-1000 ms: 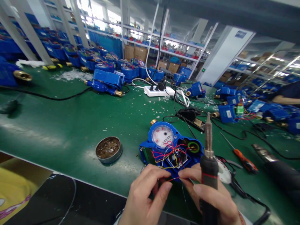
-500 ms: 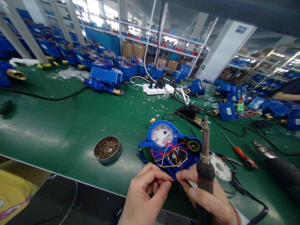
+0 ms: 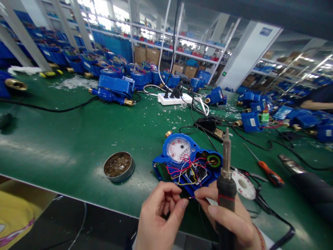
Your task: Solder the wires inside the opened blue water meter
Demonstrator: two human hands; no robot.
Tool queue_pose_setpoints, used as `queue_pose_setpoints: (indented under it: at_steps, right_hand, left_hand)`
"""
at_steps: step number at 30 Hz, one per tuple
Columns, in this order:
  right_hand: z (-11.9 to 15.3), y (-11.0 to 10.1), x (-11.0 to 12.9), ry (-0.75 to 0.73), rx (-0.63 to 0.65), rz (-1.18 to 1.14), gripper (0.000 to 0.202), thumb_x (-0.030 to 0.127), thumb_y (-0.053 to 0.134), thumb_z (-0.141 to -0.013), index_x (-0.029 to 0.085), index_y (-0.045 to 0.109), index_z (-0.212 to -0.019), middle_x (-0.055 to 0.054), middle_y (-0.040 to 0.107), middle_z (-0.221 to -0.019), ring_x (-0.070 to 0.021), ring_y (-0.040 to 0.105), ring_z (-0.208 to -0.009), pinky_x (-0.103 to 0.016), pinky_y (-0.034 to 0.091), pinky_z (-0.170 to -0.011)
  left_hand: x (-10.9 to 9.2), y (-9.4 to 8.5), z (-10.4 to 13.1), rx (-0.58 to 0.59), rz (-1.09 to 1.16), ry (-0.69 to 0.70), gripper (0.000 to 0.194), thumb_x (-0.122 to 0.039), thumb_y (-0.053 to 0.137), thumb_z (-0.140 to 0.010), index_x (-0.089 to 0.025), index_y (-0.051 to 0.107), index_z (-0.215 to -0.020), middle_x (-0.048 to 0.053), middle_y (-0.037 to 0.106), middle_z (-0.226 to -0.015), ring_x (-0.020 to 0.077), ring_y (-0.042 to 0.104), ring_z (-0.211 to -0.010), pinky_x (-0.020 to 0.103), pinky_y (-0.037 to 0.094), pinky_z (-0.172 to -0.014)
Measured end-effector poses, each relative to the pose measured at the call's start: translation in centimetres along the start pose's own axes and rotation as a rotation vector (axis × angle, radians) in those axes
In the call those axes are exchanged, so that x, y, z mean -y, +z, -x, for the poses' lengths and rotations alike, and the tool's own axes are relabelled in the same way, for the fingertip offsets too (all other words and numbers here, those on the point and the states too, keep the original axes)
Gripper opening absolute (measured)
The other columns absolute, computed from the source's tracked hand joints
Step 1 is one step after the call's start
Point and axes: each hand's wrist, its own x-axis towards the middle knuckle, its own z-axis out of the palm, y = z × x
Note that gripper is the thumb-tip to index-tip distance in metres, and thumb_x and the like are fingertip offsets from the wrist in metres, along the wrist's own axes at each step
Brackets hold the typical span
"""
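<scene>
A blue water meter [image 3: 191, 139] with a round dial lies with its housing uncovered, showing red, white, yellow and black wires [image 3: 186, 168]. Just in front of it, my left hand [image 3: 161, 213] is curled, its thumb and fingertips closed at one end of a thin wire [image 3: 191, 198]. From the other side the thumb and index finger of my right hand [image 3: 239, 222] pinch the same wire. That hand also holds a soldering iron [image 3: 227, 189] upright, with its tip pointing up and away from the wire. How the wire sits between my left fingers is partly hidden.
A round tin of brown residue [image 3: 119, 166] stands left of the meter. To the right lie a solder spool [image 3: 243, 184], an orange screwdriver [image 3: 270, 173] and a dark heat tool [image 3: 307, 184]. Behind are a white power strip [image 3: 174, 99], cables and more blue meters [image 3: 116, 88].
My left index finger has drawn back a little from the wire and my thumb. My right hand keeps its grip on the iron and wire. The whole view has shifted slightly.
</scene>
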Motion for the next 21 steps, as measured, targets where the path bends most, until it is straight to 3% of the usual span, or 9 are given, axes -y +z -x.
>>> queue_pose_setpoints:
  at_steps: [3, 5, 8, 12, 17, 21]
  right_hand:
    - [1.1, 0.4, -0.5, -0.057, -0.052, -0.023, 0.011, 0.013, 0.051, -0.094, 0.024, 0.055, -0.092, -0.001, 0.069, -0.083, -0.0137, 0.064, -0.070, -0.025, 0.052, -0.063]
    - [1.8, 0.8, -1.0, -0.091, -0.094, -0.042, 0.019, 0.008, 0.057, -0.089, 0.024, 0.055, -0.097, -0.002, 0.070, -0.092, -0.0145, 0.065, -0.077, -0.028, 0.051, -0.070]
    - [2.3, 1.3, -1.4, -0.049, -0.137, -0.039, 0.023, 0.006, 0.057, -0.088, 0.024, 0.055, -0.102, -0.001, 0.069, -0.093, -0.0148, 0.065, -0.079, -0.029, 0.050, -0.070]
    - [2.0, 2.1, -1.3, -0.005, -0.227, -0.056, 0.027, 0.010, 0.057, -0.091, 0.025, 0.053, -0.112, 0.000, 0.067, -0.094, -0.0141, 0.063, -0.080, -0.030, 0.049, -0.072]
    - [1.2, 2.6, -0.8, 0.018, -0.304, -0.055, 0.029, 0.006, 0.059, -0.089, 0.023, 0.050, -0.111, 0.002, 0.064, -0.094, -0.0121, 0.060, -0.080, -0.027, 0.046, -0.073]
    - [0.6, 2.5, -0.2, 0.033, -0.331, -0.031, 0.032, 0.001, 0.060, -0.085, 0.021, 0.050, -0.107, 0.002, 0.063, -0.092, -0.0138, 0.056, -0.084, -0.029, 0.043, -0.081]
  left_hand:
    - [-0.2, -0.3, -0.1, -0.014, -0.203, 0.267, 0.016, -0.010, 0.060, -0.087, -0.024, 0.062, -0.095, -0.003, 0.063, -0.079, 0.0074, 0.060, -0.069, 0.015, 0.047, -0.063]
    - [-0.5, -0.4, -0.4, 0.018, -0.279, 0.349, 0.016, -0.008, 0.059, -0.088, -0.023, 0.064, -0.091, -0.002, 0.064, -0.083, 0.0069, 0.062, -0.075, 0.014, 0.047, -0.067]
    - [-0.9, -0.3, -0.7, 0.027, -0.256, 0.222, 0.012, -0.015, 0.057, -0.091, -0.022, 0.063, -0.083, -0.003, 0.061, -0.077, 0.0067, 0.057, -0.065, 0.015, 0.043, -0.059]
    - [-1.2, -0.1, -0.8, 0.096, -0.134, -0.038, 0.024, -0.034, 0.054, -0.093, -0.019, 0.062, -0.077, -0.001, 0.056, -0.070, 0.0094, 0.050, -0.060, 0.019, 0.038, -0.055]
    - [-1.9, -0.3, -1.3, 0.166, -0.022, -0.306, 0.038, -0.052, 0.056, -0.087, -0.016, 0.062, -0.076, -0.002, 0.050, -0.067, 0.0100, 0.044, -0.062, 0.019, 0.035, -0.056]
    - [-2.6, -0.1, -2.0, 0.135, 0.060, -0.403, 0.046, -0.061, 0.063, -0.076, -0.015, 0.059, -0.069, -0.002, 0.045, -0.061, 0.0098, 0.038, -0.058, 0.019, 0.032, -0.053]
